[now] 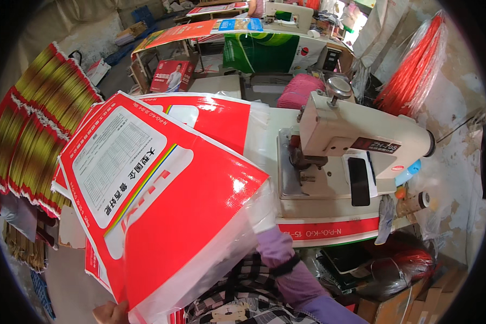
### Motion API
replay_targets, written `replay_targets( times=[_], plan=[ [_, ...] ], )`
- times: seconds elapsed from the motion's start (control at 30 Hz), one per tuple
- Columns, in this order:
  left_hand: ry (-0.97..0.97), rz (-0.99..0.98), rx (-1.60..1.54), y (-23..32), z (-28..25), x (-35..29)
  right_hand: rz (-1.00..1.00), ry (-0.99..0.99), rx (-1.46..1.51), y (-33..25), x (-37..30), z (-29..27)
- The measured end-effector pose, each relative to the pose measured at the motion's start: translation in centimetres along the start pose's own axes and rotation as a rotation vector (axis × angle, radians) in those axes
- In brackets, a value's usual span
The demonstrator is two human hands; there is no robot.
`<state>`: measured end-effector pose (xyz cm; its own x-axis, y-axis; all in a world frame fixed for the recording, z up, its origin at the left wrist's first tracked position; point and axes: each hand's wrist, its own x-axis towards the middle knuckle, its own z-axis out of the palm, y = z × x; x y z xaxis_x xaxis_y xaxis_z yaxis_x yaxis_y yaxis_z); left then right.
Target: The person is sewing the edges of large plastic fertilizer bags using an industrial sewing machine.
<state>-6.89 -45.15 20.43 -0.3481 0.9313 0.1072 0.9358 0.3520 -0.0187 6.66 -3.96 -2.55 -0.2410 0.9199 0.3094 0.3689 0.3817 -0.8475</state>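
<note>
A large red and white woven sack [200, 200] with a clear plastic liner [221, 259] at its open edge lies tilted across my front. At the bottom left, my left hand [112, 312] is closed on the sack's near corner. My right hand [263, 213], apparently in a white glove, is at the sack's right edge against the liner; its fingers are hidden. The right forearm wears a purple sleeve [286, 264] with a black band. Beneath and behind lies another red sack [221, 116]. To the right stands a cream sewing machine [356, 129], apart from both hands.
A black phone [359, 181] lies on the machine bed. Stacked folded sacks [38, 129] rise at the left. Red thread [413, 65] hangs at the right, above a small bottle [416, 202]. Beyond are pink bundled cord [301, 90] and a green-draped table [262, 53].
</note>
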Motion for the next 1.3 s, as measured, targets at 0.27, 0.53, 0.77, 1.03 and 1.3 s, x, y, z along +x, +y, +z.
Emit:
replay_targets(
  times=[0.27,0.53,0.77,1.03,1.3],
  plan=[
    [0.147,-0.030,-0.181,2.3,1.5,3.7,-0.034,0.571,-0.157,-2.3,-0.5,-10.1],
    [0.192,-0.193,-0.203,-0.5,2.8,3.2,0.065,-0.154,0.223,4.9,-0.1,-8.1],
    [-0.012,-0.149,-0.261,-4.0,4.7,-0.4,-0.408,-0.237,-0.555,-0.6,4.5,-8.9],
    [0.685,-0.285,-0.598,-19.5,0.9,31.0,-1.065,-0.336,0.260,-18.1,-8.7,-5.6],
    [-0.045,0.844,-0.671,15.8,16.9,53.5,0.306,-0.022,0.078,4.8,-18.2,-15.2]
  ],
)
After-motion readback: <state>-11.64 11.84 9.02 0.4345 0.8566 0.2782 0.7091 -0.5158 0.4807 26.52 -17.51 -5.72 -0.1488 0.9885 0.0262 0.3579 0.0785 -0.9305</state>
